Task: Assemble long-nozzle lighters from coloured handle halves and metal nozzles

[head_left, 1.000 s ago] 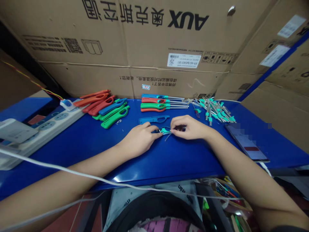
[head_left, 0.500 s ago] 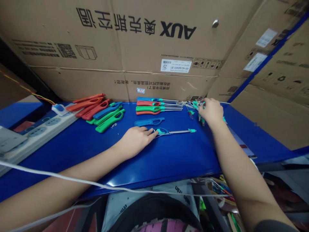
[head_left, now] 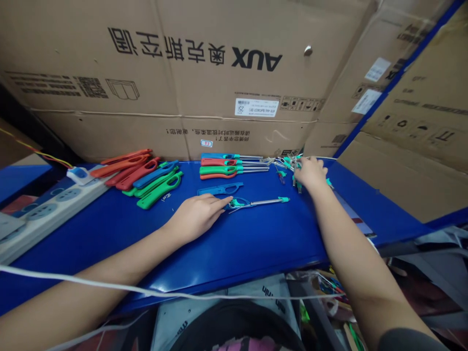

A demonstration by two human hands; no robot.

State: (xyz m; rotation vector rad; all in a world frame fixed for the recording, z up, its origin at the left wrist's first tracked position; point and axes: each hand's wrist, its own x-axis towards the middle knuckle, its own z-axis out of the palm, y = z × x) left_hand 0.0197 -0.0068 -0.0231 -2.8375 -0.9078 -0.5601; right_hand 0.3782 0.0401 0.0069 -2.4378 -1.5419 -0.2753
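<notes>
My left hand (head_left: 199,214) rests low over the table, its fingers closed on the handle of a blue utility lighter (head_left: 241,202). That lighter's metal tube points right, with a teal piece at its tip and thin wires showing by the trigger. Just behind it lies a separate blue handle shell (head_left: 221,188). On the right, my right hand (head_left: 310,174) reaches into a pile of teal and metal lighter parts (head_left: 290,163), fingers curled down among them. Whatever is between those fingertips is hidden.
Several lighters (head_left: 219,170) lie in a row behind the blue shell. Coloured handle shells (head_left: 146,178) are heaped at left, beside tiny metal pins (head_left: 166,197). A power strip (head_left: 54,207) borders the left, cardboard (head_left: 204,97) the back. A white cable (head_left: 164,291) crosses in front.
The whole view has shifted slightly, so things sit a little further left and lower. My left hand stays on the blue lighter, and my right hand stays at the parts pile.
</notes>
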